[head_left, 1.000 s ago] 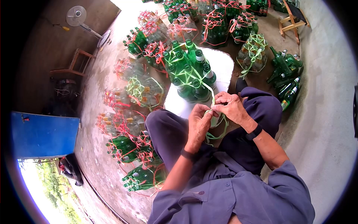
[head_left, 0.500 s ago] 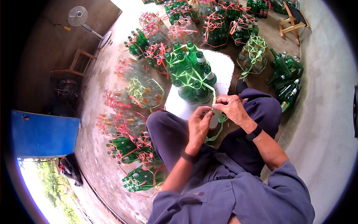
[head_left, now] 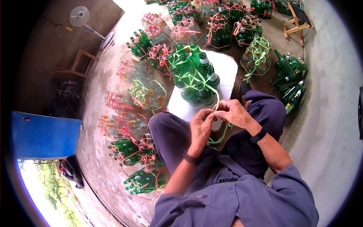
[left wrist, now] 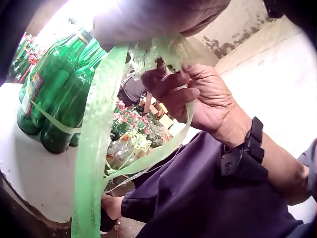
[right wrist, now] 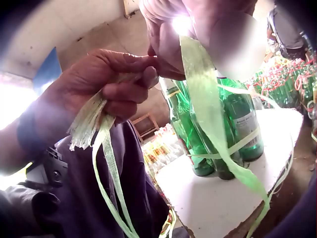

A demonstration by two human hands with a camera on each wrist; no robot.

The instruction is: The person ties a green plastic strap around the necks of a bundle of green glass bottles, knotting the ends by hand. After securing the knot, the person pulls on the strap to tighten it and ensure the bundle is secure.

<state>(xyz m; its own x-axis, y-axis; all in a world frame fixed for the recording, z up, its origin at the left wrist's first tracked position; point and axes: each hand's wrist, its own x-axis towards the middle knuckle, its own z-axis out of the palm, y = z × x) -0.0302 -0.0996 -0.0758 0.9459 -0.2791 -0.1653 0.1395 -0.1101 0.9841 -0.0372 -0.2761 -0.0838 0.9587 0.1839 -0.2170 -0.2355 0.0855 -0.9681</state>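
Observation:
A bundle of green bottles (head_left: 191,73), laced over its necks with light green strap, stands upright on a white board (head_left: 223,70). From the bundle the green strap (head_left: 217,99) runs to both hands, which meet just in front of the board. The left hand (head_left: 201,126) pinches strap between thumb and curled fingers; in the right wrist view a frayed strap end (right wrist: 89,121) hangs from that hand. The right hand (head_left: 236,112) pinches the strap at the left fingertips. Loose strap (left wrist: 96,144) hangs below in the left wrist view. The exact pinch point is partly hidden by fingers.
Tied bottle bundles (head_left: 141,90) stand on the floor to the left and behind. Loose green bottles (head_left: 293,79) lie at the right by the wall. A folding stool (head_left: 297,22), a fan (head_left: 79,17) and a blue panel (head_left: 45,136) are farther off.
Both hands have shifted slightly and drawn together at the fingertips. The right fingers have closed over the strap, and the hanging strap below has shifted. The bottle bundle stays in place.

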